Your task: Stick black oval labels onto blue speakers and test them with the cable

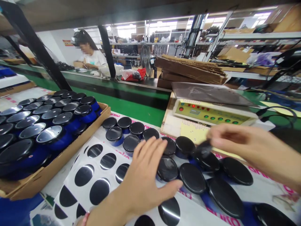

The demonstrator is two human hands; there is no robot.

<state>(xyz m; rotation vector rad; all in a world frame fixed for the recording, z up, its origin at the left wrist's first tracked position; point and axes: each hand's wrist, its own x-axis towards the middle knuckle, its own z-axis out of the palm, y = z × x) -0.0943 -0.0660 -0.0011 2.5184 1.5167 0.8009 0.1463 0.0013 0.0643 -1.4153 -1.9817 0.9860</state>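
Tabletop [265, 188] white, printed. To the left, cardboard tray [60, 160] of blue-backed black discs. Near, sticker sheet [94, 175] partly under left hand [143, 179], fingers [150, 150] spread wide, just beside a row of black discs [192, 178]. Right hand [244, 147], fingers narrow, pinching a blurred dark scrap [204, 149] just above the row.

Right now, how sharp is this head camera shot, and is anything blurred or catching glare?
In the head view, the right hand and the dark piece at its fingertips are motion-blurred, the glossy black discs in the cardboard tray carry bright glare, and the wide lens bows the frame's edges.
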